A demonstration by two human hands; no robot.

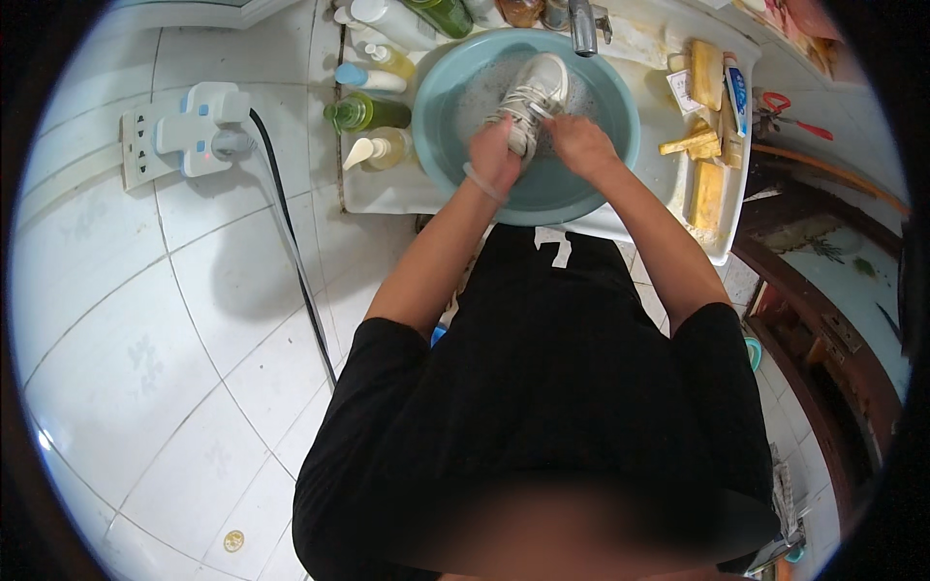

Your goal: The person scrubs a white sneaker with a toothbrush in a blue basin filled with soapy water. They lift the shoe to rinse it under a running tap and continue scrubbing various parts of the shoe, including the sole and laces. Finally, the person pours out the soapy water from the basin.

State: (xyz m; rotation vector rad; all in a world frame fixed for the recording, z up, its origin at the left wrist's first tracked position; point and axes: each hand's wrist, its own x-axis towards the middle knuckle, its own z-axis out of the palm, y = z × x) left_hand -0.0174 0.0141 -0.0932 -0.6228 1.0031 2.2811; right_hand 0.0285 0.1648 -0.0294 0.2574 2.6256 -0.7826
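Observation:
A white lace-up sneaker (542,81) is held over a round teal basin (433,145), its toe pointing away from me. Soapy water (584,99) with foam shows in the basin around it. My left hand (496,155) is closed on the shoe's near left side by the heel and ankle opening. On the other side, my right hand (579,145) has its fingers closed at the laces, with a pale shoelace (539,111) between them and the shoe. The fingertips of both hands are partly hidden.
The basin rests in a white sink (378,198) under a metal faucet (582,29). Several bottles, including a green bottle (366,113), line the left side. Yellowish bars (706,194), a toothpaste tube (737,95) and red-handled scissors (790,111) lie right. A plugged adapter (203,131) hangs on the left wall.

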